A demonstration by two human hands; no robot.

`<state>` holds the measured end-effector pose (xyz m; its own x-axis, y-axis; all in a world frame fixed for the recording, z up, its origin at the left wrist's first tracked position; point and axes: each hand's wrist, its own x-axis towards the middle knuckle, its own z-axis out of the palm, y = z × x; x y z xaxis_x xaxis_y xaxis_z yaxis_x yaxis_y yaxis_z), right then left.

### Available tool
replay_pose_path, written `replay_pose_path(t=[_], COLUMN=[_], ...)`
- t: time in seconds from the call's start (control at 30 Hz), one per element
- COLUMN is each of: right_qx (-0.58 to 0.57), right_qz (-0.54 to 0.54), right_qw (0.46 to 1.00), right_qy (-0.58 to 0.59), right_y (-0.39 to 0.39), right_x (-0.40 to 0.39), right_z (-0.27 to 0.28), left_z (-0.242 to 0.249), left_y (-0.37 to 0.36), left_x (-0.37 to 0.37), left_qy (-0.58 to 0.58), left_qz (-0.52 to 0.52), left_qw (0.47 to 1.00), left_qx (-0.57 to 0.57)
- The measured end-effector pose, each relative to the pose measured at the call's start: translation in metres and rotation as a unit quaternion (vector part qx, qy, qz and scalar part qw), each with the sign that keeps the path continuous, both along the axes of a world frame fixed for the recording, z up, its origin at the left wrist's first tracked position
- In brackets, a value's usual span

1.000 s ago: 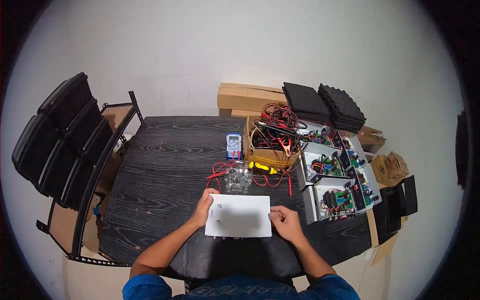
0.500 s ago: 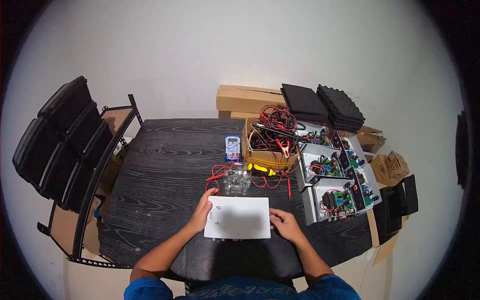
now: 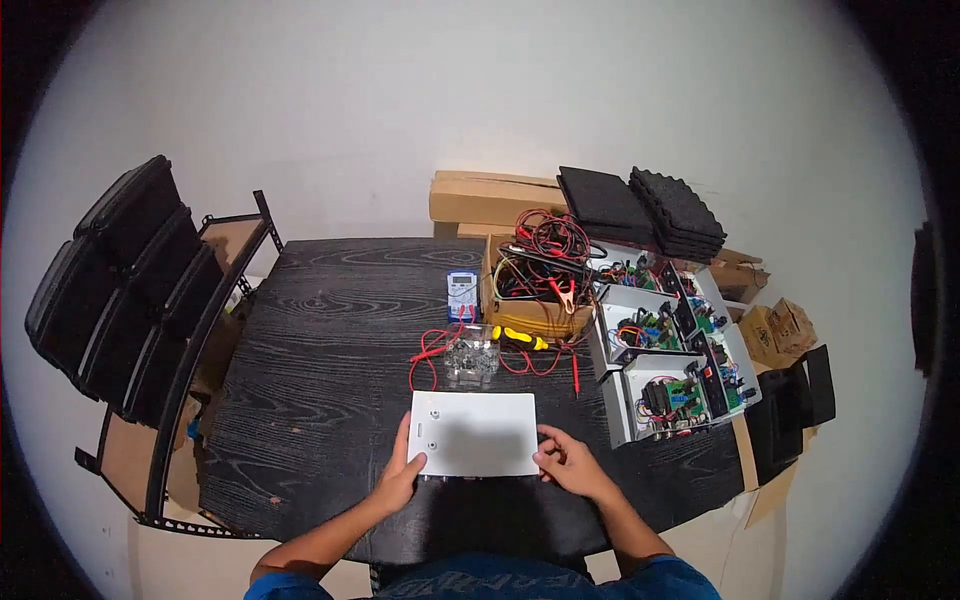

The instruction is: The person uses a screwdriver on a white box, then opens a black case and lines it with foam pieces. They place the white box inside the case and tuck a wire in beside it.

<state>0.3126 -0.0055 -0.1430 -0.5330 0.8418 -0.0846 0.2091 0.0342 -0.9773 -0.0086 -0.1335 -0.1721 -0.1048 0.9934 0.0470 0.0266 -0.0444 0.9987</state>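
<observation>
A white rectangular metal case (image 3: pixel 480 434) with two small fittings and a slot at its left side is between my hands near the table's front edge. My left hand (image 3: pixel 402 472) grips its left side, thumb on the lower left corner of the face. At the right edge, my right hand (image 3: pixel 566 462) holds the case between thumb and fingers. Beyond the case sits a clear plastic box (image 3: pixel 472 354) of small metal parts, with a yellow and black screwdriver (image 3: pixel 520 339) beside it. A blue multimeter (image 3: pixel 463 296) with red leads lies behind.
A cardboard box (image 3: pixel 535 318) of tangled cables stands on the dark wood table (image 3: pixel 320 330). Several opened cases with circuit boards (image 3: pixel 672 398) are at the right. Black foam sheets (image 3: pixel 675 215) lie behind them. Black cases (image 3: pixel 130 290) fill the left rack.
My left hand has slid down from the case's upper left corner to its lower left side. My right thumb and fingers now close on the right edge.
</observation>
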Motion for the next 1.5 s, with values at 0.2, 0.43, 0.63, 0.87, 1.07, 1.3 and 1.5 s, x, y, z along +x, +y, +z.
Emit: replay_pose_path(t=[0.2,0.43,0.63,0.87,1.07,1.3,1.5], right_qx=[0.067,0.008,0.052,0.077,0.124,0.215,0.259], right_qz=[0.120,0.229,0.348,0.361,0.330,0.259,0.272], right_qw=[0.988,0.973,0.932,0.927,0.935,0.941,0.926], right_qy=[-0.072,-0.020,-0.087,-0.060,-0.023,-0.025,0.020], right_y=[0.013,0.001,-0.014,-0.024,-0.018,0.013,0.039], right_x=[-0.005,-0.046,-0.098,-0.160,-0.189,-0.202,-0.155], right_z=[0.010,0.003,0.015,0.000,0.003,0.003,-0.012], left_z=[0.002,0.010,0.003,0.017,0.010,0.026,0.030], left_y=[-0.008,-0.040,-0.073,-0.103,-0.094,-0.047,-0.001], left_x=[0.000,-0.029,-0.077,-0.125,-0.155,-0.179,-0.196], left_qy=[-0.008,-0.026,0.131,0.345,0.370,0.368,0.372], left_qz=[0.007,0.097,0.186,0.200,0.214,0.207,0.188], left_qw=[1.000,0.995,0.971,0.913,0.901,0.905,0.906], left_qx=[0.015,0.011,0.066,0.084,0.075,0.052,0.070])
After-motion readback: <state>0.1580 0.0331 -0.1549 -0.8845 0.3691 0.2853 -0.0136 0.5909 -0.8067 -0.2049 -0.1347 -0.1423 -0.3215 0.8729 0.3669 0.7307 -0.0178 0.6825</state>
